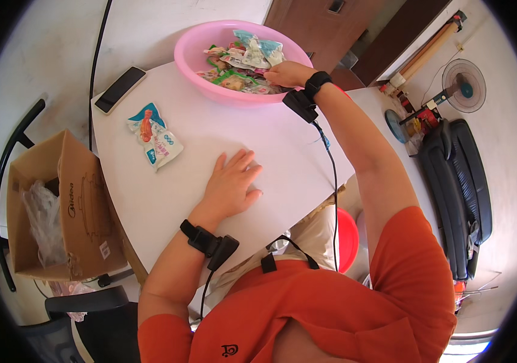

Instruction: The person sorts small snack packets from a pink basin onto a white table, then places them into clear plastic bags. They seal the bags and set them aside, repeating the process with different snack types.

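My left hand (233, 183) rests flat on the white table (285, 149), palm down, fingers apart, holding nothing. My right hand (289, 74) reaches over the near right rim of a pink plastic basin (215, 93), its fingertips at the food packets inside; whether they grip one cannot be told. The basin holds several sealed packets (233, 81), some with green edges, and two blue-and-white ones (254, 50) lie on top. One more blue-and-white packet (156, 138), printed with a drumstick, lies on the table left of my left hand.
A smartphone (120, 90) lies at the table's far left corner. Beside the table's left edge stands an open Midea cardboard box (83, 218) with clear plastic bags inside. A black cable (335, 181) hangs from my right wrist device past the table edge. A red round object (347, 240) is below.
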A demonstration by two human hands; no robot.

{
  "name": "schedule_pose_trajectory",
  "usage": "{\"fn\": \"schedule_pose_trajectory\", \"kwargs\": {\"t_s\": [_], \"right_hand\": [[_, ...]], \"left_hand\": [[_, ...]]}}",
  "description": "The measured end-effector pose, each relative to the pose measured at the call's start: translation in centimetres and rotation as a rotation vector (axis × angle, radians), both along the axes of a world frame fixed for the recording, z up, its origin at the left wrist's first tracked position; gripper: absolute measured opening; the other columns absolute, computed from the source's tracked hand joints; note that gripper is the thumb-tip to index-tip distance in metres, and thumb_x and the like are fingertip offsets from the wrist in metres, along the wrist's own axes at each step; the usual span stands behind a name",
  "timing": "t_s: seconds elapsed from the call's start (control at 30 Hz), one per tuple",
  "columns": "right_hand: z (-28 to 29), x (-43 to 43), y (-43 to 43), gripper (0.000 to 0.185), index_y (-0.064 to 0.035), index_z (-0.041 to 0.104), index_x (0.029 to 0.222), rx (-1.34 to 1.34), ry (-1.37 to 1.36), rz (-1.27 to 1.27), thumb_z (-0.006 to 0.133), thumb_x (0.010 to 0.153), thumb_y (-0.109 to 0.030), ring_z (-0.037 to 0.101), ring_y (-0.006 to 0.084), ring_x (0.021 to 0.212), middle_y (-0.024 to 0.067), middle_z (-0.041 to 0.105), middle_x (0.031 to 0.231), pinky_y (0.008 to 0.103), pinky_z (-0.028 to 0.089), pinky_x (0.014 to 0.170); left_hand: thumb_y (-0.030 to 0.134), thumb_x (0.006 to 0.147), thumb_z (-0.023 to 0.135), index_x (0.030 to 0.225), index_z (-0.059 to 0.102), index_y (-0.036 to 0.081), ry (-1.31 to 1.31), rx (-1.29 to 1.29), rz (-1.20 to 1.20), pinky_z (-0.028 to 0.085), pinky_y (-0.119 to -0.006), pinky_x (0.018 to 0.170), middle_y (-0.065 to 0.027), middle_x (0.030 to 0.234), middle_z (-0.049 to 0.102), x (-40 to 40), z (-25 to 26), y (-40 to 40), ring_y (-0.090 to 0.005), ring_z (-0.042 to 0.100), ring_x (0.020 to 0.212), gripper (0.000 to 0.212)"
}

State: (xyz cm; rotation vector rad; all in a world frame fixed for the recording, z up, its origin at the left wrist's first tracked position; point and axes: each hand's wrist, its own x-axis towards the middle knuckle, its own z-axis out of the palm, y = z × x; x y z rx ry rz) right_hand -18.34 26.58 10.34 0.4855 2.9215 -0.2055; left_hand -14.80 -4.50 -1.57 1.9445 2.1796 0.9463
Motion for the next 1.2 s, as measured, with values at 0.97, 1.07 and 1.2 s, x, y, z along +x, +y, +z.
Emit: {"fn": "schedule_pose_trajectory", "kwargs": {"t_s": [0.97,1.07,1.2], "right_hand": [[4.6,5.5,-12.4,0.019,0.0034,0.067,0.098,-1.104,0.796,-0.04,0.071,0.08,-0.003,0.063,0.0105,0.068,0.0079,0.066,0.085,0.0226,0.052,0.059],[0.9,5.3,-14.6,0.021,0.0019,0.067,0.103,-1.165,0.564,-0.103,0.07,0.083,-0.005,0.063,0.0106,0.076,0.0055,0.067,0.092,0.0234,0.054,0.07],[-2.9,4.7,-15.0,0.026,0.0035,0.064,0.107,-1.224,0.401,-0.206,0.069,0.084,-0.007,0.063,0.0112,0.08,0.0066,0.066,0.096,0.0239,0.054,0.072]], "left_hand": [[0.026,0.076,0.069,0.118,0.061,0.009,-0.019,0.051,0.019,0.026,-0.057,0.108,-0.0137,0.139,0.048,-0.1,-0.4,0.0,-0.031,0.038,0.134,0.046],[0.026,0.076,0.069,0.117,0.061,0.009,-0.017,0.064,0.022,0.027,-0.057,0.107,-0.0138,0.138,0.048,-0.1,-0.6,-0.1,-0.0312,0.039,0.133,0.045],[0.029,0.076,0.069,0.117,0.06,0.009,0.018,0.061,0.018,0.027,-0.057,0.106,-0.0142,0.137,0.048,0.1,-0.7,0.3,-0.0316,0.039,0.133,0.047]]}}
